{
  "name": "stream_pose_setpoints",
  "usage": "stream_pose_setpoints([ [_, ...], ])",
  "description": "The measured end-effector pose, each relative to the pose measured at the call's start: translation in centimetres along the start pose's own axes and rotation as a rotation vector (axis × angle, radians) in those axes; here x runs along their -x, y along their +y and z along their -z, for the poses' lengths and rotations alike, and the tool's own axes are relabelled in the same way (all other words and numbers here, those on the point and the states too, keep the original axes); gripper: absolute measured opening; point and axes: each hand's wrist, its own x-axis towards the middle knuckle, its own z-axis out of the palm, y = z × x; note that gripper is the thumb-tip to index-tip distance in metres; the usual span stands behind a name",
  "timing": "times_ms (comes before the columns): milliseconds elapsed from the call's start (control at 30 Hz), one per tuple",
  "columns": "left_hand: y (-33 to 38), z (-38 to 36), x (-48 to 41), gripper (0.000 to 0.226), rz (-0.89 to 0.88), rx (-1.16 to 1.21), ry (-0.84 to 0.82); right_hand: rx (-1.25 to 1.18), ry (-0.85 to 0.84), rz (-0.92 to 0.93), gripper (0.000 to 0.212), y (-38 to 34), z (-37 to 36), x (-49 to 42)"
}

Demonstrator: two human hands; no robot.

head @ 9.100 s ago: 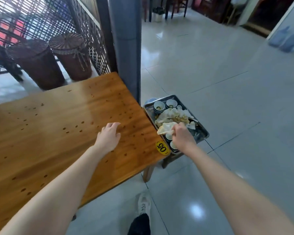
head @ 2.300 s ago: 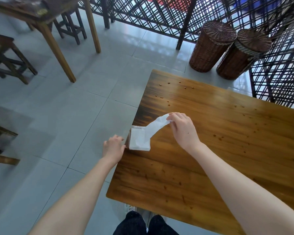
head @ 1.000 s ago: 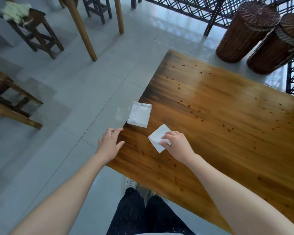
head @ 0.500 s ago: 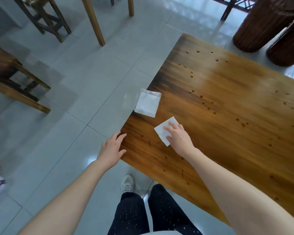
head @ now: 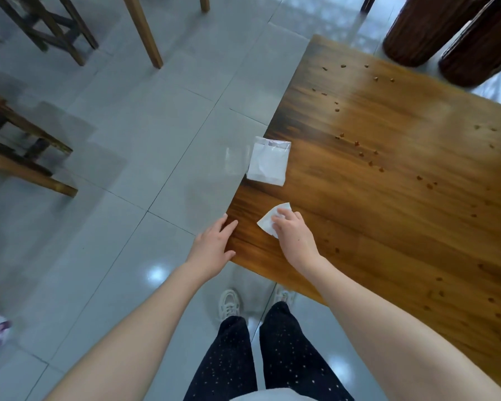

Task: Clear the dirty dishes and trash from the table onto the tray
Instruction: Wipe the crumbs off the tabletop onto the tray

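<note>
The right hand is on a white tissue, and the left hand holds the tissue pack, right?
No. The left hand rests on the table edge, apart from the tissue pack. The right hand is on the white tissue, as the head view shows.

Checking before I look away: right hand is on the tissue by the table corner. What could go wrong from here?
1. The pack sits right at the table edge; a brush from either hand could knock it to the floor.
2. The tissue under the right hand lies near the corner, close to the left hand on the edge; a wipe that way might carry it off the table.
</note>
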Motion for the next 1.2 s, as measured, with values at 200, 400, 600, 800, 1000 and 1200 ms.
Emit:
stream_pose_setpoints([
  [200, -0.4, 0.1, -0.2, 0.074, -0.037, -0.013, -0.009, -0.067, 0.08, -0.052, 0.024, -1.9, -0.8, 0.1],
  [400, -1.0, 0.3, -0.6, 0.073, -0.073, -0.038, -0.026, -0.12, 0.132, -0.089, 0.03, -3.5, -1.2, 0.8],
  [600, -1.4, 0.4, -0.9, 0.069, -0.093, -0.05, -0.024, -0.072, 0.069, -0.043, 0.029, -1.3, -0.1, 1.3],
  [800, -1.3, 0.8, -1.1, 0.065, -0.108, -0.061, -0.026, -0.048, 0.166, -0.183, 0.029, 1.5, 1.2, 2.5],
  [1000, -1.2, 0.8, -1.1, 0.065, -0.092, -0.073, -0.041, -0.03, 0.117, -0.184, 0.019, -2.2, -0.8, 2.7],
  [1200, -0.9, 0.8, -1.0, 0.064, -0.085, -0.081, -0.038, -0.037, 0.067, -0.06, 0.036, -4.1, -2.2, 3.6],
])
